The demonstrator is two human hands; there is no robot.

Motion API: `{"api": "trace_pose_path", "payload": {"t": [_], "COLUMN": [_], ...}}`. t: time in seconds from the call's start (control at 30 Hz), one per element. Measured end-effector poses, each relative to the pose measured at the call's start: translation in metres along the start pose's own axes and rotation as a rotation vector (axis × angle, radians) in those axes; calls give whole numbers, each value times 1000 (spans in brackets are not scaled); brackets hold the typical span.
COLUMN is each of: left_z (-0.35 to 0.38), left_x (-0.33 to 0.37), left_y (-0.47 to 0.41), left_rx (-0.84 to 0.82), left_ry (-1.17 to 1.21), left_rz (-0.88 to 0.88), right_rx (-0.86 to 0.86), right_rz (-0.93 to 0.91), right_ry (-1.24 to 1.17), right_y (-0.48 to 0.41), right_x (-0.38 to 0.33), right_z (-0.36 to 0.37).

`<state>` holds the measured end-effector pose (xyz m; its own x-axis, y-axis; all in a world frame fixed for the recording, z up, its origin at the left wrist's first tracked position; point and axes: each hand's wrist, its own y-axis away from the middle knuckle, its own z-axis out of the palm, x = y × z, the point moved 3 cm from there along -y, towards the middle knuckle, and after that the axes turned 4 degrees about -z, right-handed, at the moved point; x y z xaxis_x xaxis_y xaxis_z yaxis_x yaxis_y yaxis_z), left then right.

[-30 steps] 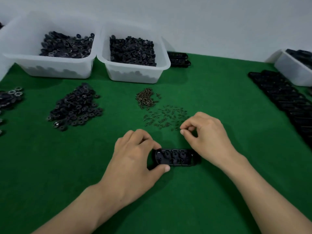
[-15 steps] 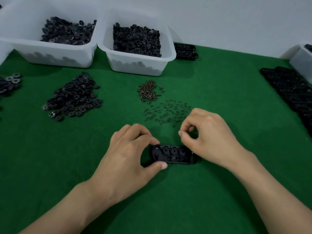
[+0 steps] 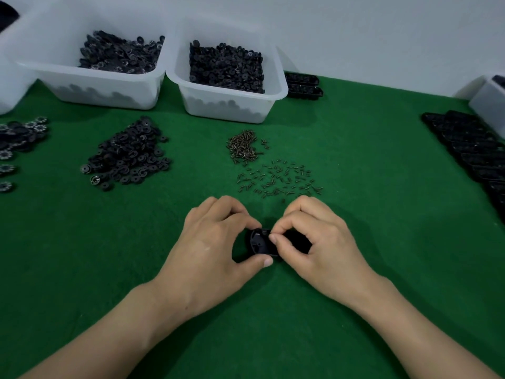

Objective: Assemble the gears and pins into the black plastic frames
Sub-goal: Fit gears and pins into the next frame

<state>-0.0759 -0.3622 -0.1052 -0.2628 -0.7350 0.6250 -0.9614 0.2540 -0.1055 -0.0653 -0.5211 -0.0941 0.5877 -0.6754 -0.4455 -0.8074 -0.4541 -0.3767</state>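
While the left hand [image 3: 210, 247] grips the rounded left end of a black plastic frame [image 3: 259, 242] between curled forefinger and thumb, the right hand [image 3: 319, 242] is closed in a pinch over the frame's middle, thumb and forefinger tips pressed together. Whether anything sits between those tips is too small to tell. The frame lies flat on the green counter [image 3: 369, 283] just below the centre of the picture, its right half hidden under the right hand's curled fingers.

Just above the hands, loose pins [image 3: 278, 179] are scattered across the felt. A tighter heap of brass-coloured small parts [image 3: 243, 146] sits just above them. To the left of centre lies a pile of black gears [image 3: 128, 157], and more gears [image 3: 19, 135], some with pale toothed faces, spread along the left edge of the frame.

Along the top, two white bins stand side by side against a pale wall, the left bin [image 3: 93, 88] and the right bin [image 3: 226, 105] both heaped with dark gear parts. Two more black frames [image 3: 303, 84] are stacked just to the right of the right bin. Down the right edge runs a row of black frames [image 3: 470, 149], overlapping one another, with the corner of another white bin [image 3: 489, 105] above them. Both bare forearms enter from the bottom of the picture.
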Motion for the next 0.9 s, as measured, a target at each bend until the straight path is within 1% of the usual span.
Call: {"api": "trace_pose_path", "payload": {"t": [0.17, 0.33, 0.4, 0.47, 0.53, 0.67, 0.8, 0.87, 0.9], "left_z": [0, 0, 0, 0, 0, 0, 0, 0, 0], "left_x": [1, 0, 0, 0, 0, -1, -1, -1, -1], "left_y": [0, 0, 0, 0, 0, 0, 0, 0, 0], "left_rx": [2, 7, 3, 2, 2, -5, -7, -7, -7], "left_ry": [-2, -9, -12, -4, 6, 2, 1, 6, 8], "left_rz": [-3, 1, -1, -1, -1, -5, -4, -4, -5], "right_rx": [-17, -82, -68, -26, -32, -184, -269, -269, -245], "right_rz": [16, 153, 180, 160, 142, 104, 81, 96, 110], "right_ry": [1, -83, -131, -70, 75, 289, 334, 341, 308], "right_y": [0, -5, -9, -17, -27, -37, -40, -37, -33], "right_x": [0, 3, 7, 13, 20, 24, 23, 22, 21], "right_z": [-3, -4, -11, -20, -24, -15, -14, -17, -19]}}
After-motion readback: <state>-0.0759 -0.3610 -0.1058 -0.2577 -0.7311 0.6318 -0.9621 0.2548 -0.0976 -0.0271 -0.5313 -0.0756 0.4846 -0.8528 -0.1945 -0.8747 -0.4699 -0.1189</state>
